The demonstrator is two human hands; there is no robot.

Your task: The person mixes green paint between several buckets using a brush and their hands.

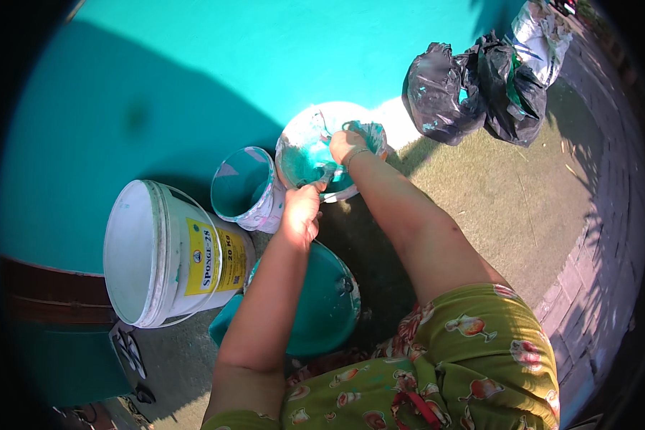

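Observation:
A round, pale tub point(294, 134) smeared with teal stands against the wall, wet teal inside it. My right hand point(347, 145) is closed over its far right part, beside crumpled teal-stained material; what its fingers hold is hidden. At the near left rim my left hand point(304, 209) is closed, with a small teal-smeared piece showing at its fingertips, too unclear to name. Left of the tub leans a white bucket point(269, 201) with a teal-coated inside. Under my left forearm sits a wide teal container point(322, 308).
A large white pail point(175, 251) with a yellow label lies tilted at left, its wire handle hanging. Black plastic bags point(444, 93) and a white sack point(541, 43) stand at the far right by the teal wall point(265, 50). Sandals point(131, 353) lie at lower left.

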